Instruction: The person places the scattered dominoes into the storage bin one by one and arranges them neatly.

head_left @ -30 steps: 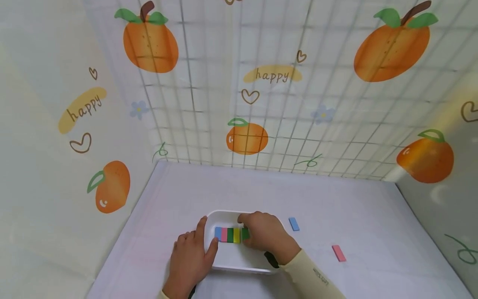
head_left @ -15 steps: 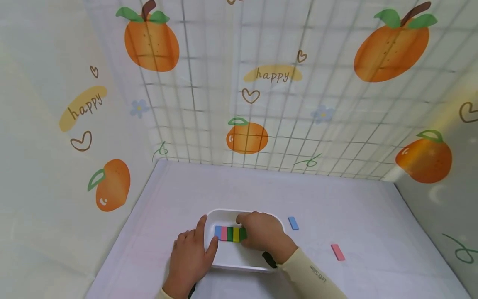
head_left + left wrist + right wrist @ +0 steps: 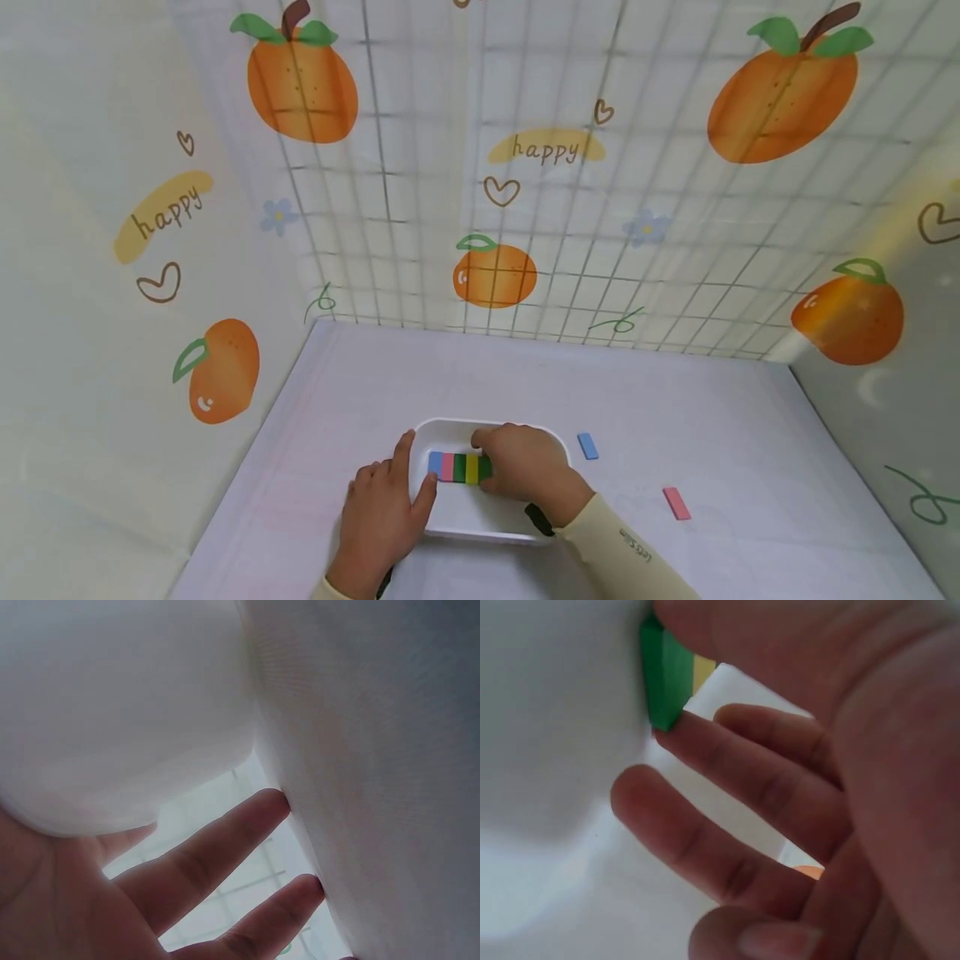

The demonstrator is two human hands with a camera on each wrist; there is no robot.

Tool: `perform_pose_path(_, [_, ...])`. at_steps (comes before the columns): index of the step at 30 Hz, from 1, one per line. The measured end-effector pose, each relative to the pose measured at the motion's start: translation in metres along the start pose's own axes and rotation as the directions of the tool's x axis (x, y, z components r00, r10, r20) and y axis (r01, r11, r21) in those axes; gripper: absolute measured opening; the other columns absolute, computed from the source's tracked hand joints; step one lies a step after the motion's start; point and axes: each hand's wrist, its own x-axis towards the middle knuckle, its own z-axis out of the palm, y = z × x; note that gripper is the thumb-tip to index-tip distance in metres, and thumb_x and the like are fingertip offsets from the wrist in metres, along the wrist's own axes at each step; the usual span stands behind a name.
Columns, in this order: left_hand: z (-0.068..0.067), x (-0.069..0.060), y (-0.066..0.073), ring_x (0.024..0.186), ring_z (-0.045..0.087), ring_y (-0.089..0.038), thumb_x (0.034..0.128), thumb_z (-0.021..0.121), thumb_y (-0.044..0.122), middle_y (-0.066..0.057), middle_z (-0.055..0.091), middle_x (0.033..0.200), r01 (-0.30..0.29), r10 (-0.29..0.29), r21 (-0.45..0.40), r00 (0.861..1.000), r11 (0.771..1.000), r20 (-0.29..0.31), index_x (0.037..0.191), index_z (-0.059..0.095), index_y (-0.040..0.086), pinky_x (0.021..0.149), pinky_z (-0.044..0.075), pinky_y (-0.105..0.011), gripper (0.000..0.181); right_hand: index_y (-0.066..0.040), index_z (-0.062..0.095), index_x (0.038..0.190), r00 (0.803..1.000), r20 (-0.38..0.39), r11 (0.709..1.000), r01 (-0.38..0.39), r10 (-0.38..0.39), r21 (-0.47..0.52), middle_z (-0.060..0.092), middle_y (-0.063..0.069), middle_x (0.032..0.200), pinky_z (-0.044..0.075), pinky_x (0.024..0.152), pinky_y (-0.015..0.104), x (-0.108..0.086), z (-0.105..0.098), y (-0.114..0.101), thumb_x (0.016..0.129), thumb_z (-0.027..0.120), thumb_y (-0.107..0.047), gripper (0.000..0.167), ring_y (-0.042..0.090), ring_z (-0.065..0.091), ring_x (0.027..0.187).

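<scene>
A white tray (image 3: 472, 514) holds a row of flat coloured blocks: a blue block (image 3: 435, 467), a pink block (image 3: 447, 467), a dark green block (image 3: 460, 468) and a yellow block (image 3: 472, 469). Another green block (image 3: 665, 675) ends the row on the right, pinched at its ends between the thumb and a finger of my right hand (image 3: 525, 467). My left hand (image 3: 378, 521) rests against the tray's left side, thumb over the rim. In the left wrist view its straight fingers (image 3: 217, 847) are spread, fingertips touching the white sheet, the tray's wall above the palm.
On the white-covered table (image 3: 637, 400), right of the tray, lie a loose blue block (image 3: 588, 446) and, farther right and nearer, a loose pink block (image 3: 677, 503). A fruit-patterned cloth (image 3: 420, 200) over a wire grid rises behind, with cloth walls at both sides.
The green block in my right hand has moved left, closing the gap beside the yellow block. My left hand has stayed at the tray's left side.
</scene>
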Motion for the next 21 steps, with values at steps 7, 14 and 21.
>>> perform_pose_path(7, [0.0032, 0.0010, -0.0006, 0.115, 0.062, -0.041, 0.1012, 0.059, 0.058, -0.015, 0.072, 0.121, 0.015, -0.015, -0.006, 1.000, 1.000, 0.013, 0.162, 0.039, 0.022, 0.099, 0.048, -0.064, 0.073, -0.026, 0.076, 0.120, 1.000, 0.020, 1.000, -0.017, 0.016, 0.011, 0.072, -0.014, 0.095, 0.052, 0.067, 0.033, 0.0011, 0.0012, -0.0004, 0.076, 0.093, -0.037, 0.049, 0.009, 0.056, 0.070])
perform_pose_path(14, [0.0045, 0.0019, -0.0015, 0.115, 0.062, -0.041, 0.1012, 0.059, 0.058, -0.014, 0.072, 0.120, 0.010, -0.010, -0.010, 1.000, 1.000, 0.001, 0.162, 0.039, 0.023, 0.098, 0.048, -0.064, 0.072, -0.027, 0.075, 0.123, 1.000, 0.020, 1.000, -0.020, 0.019, 0.020, 0.072, -0.015, 0.097, 0.051, 0.066, 0.033, 0.0017, 0.0024, 0.0009, 0.076, 0.091, -0.036, 0.050, 0.008, 0.056, 0.070])
perform_pose_path(21, [0.0046, 0.0013, -0.0026, 0.115, 0.062, -0.043, 0.1018, 0.059, 0.056, -0.015, 0.072, 0.120, -0.007, 0.006, -0.028, 1.000, 1.000, -0.019, 0.161, 0.040, 0.023, 0.097, 0.048, -0.064, 0.071, -0.027, 0.073, 0.126, 0.999, 0.014, 0.997, -0.032, 0.031, 0.075, 0.073, -0.014, 0.099, 0.051, 0.065, 0.036, 0.0005, 0.0015, 0.0049, 0.075, 0.092, -0.039, 0.055, 0.007, 0.059, 0.074])
